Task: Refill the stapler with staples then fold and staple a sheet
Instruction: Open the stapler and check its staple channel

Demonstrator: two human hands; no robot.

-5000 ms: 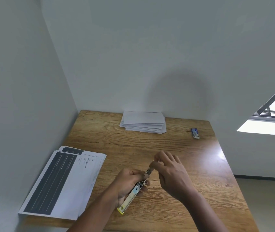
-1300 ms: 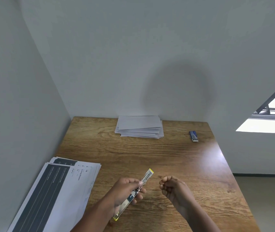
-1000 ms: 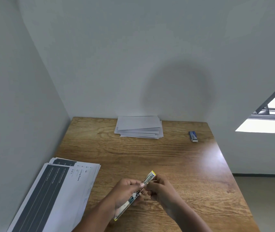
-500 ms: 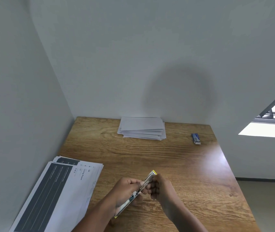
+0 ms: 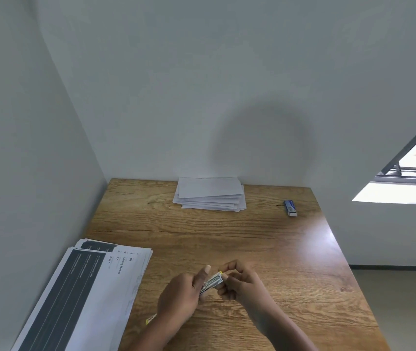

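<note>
Wooden table, oak-grain top, set into a corner formed by two plain pale walls; window partly visible at far right.

Item 1: stapler, slim metal body with yellow tips, held above the near part of the table, angled from lower left to upper right. One yellow end shows beneath the left wrist, the other between the two hands.

Item 2: left hand, fingers wrapped around the stapler's middle, thumb raised alongside it.

Item 3: right hand, fingertips pinching the stapler's upper yellow end, remaining fingers curled under. Whether staples are between the fingers cannot be told.

Item 4: stack of printed sheets, white with dark panels, fanned slightly, lying at the table's left near edge, just beside the left forearm.

Item 5: pile of folded white sheets, at the far edge against the back wall.

Item 6: small blue box, far right of the table, well apart from both hands.
</note>
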